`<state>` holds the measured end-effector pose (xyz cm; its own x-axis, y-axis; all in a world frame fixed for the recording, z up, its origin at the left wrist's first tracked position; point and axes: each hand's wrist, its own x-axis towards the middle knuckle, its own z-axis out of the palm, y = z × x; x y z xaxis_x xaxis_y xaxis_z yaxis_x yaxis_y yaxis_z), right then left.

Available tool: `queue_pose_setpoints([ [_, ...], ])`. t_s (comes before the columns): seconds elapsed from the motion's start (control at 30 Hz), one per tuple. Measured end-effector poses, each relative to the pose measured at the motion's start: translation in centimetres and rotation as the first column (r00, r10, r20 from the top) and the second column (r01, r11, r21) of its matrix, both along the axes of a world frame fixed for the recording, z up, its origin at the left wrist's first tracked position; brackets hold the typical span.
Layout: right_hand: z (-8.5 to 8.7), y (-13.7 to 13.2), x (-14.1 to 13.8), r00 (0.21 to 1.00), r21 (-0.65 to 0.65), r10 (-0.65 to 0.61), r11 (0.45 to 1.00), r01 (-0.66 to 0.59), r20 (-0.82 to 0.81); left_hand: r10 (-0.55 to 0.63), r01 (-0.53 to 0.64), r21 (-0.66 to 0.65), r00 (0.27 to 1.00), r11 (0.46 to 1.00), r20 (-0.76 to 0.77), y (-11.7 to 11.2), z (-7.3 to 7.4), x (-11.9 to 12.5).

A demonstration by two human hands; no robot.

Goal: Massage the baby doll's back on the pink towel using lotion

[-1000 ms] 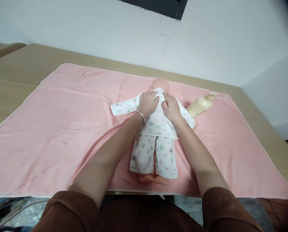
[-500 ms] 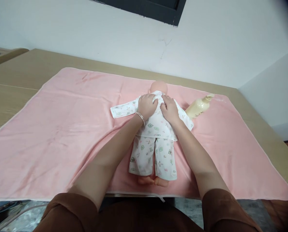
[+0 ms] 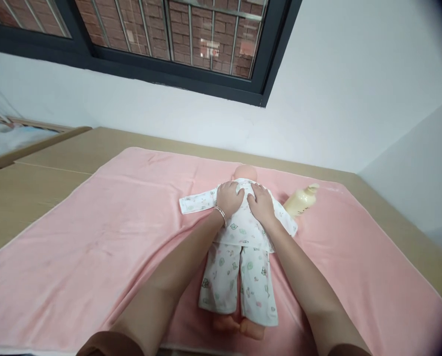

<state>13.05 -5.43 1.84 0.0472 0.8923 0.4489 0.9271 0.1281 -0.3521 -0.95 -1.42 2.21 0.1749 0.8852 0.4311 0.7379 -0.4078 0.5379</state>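
A baby doll (image 3: 246,172) in white patterned pyjamas lies face down, its bare feet toward me. My left hand (image 3: 230,198), with bracelets at the wrist, rests flat on the left side of the doll's upper back. On the right side of the back lies my right hand (image 3: 261,202), fingers stretched out over the pyjama top (image 3: 239,230). The two hands are a little apart, thumbs pointing inward. One sleeve reaches out to the left; the other slopes down to the right. Below are the pyjama trousers (image 3: 221,282).
A pink blanket (image 3: 131,212) lies under the doll on a wooden table (image 3: 75,153). Right of the doll, a cream pump bottle (image 3: 300,201) lies on its side. Behind stands a white wall (image 3: 328,99) with a dark-framed window (image 3: 176,74).
The view has tilted upward, showing more of the window and shifting the table lower. My hands stay flat on the doll's back in nearly the same place.
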Motion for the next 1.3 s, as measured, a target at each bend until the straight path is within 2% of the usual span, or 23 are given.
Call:
queue_pose_setpoints([
  [0.23,-0.6,0.4,0.4,1.000,-0.010,0.010,1.000,-0.010,-0.014,-0.014,0.014,0.004,1.000,1.000,0.019,0.3,-0.3,0.0],
  [0.57,-0.5,0.3,0.3,1.000,-0.023,0.015,1.000,-0.015,-0.010,-0.004,0.005,-0.017,1.000,1.000,0.031,0.2,-0.2,-0.1],
  [0.7,-0.4,0.4,0.8,0.997,-0.059,0.077,0.995,-0.075,0.031,-0.052,0.051,0.027,0.997,0.998,0.049,0.3,-0.3,-0.1],
  [0.8,-0.2,0.0,0.6,0.993,-0.027,0.114,0.993,-0.113,0.031,-0.088,0.084,0.074,0.995,0.994,0.049,0.0,-0.2,-0.2],
  [0.93,0.3,-1.4,-0.4,0.998,0.112,0.021,0.994,-0.014,-0.061,-0.018,0.011,0.113,0.998,0.994,0.059,-0.5,-0.1,-0.2],
  [1.03,0.3,-1.8,-0.8,0.992,0.125,-0.039,0.991,0.054,-0.120,0.029,-0.035,0.092,0.998,0.995,0.062,-0.4,-0.1,-0.1],
  [1.1,0.2,-1.4,-0.5,0.994,0.083,-0.021,0.996,0.030,-0.107,0.035,-0.037,0.066,0.999,0.997,0.032,-0.3,-0.1,-0.1],
  [1.2,-0.1,-0.6,0.2,0.997,0.004,0.061,0.998,-0.061,-0.041,-0.019,0.023,0.068,0.998,0.997,-0.063,-0.1,0.1,0.0],
  [1.3,-0.3,-0.4,0.3,0.995,0.024,0.099,0.995,-0.098,-0.018,-0.045,0.058,0.106,0.992,0.993,-0.121,-0.4,0.3,0.0],
])
